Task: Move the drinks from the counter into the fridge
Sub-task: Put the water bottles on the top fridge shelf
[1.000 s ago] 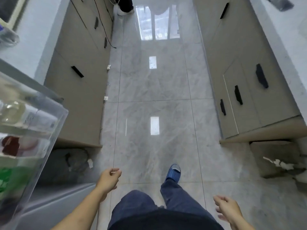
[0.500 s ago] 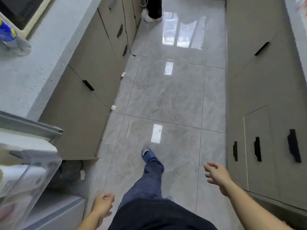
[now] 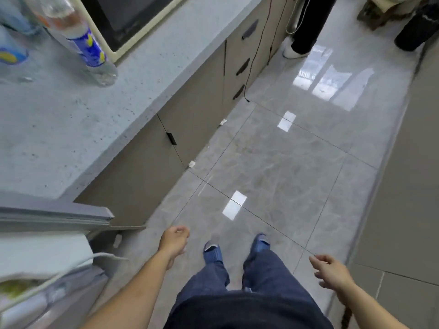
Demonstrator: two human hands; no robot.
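Note:
A clear drink bottle with a blue and yellow label stands on the grey counter at the upper left. Another bottle with a blue label shows at the left edge, cut off. The open fridge door fills the lower left, its shelf blurred. My left hand hangs over the floor beside the fridge door, fingers loosely curled, holding nothing. My right hand hangs at the lower right, fingers relaxed, also holding nothing.
A cream-framed oven sits on the counter behind the bottle. Another person's legs stand at the far end of the tiled floor. Beige cabinets run under the counter; more cabinet fronts line the right side.
The view has swung left toward the counter, bringing the bottles into sight. Both feet now stand together. My right hand dropped lower; my left hand rose a little.

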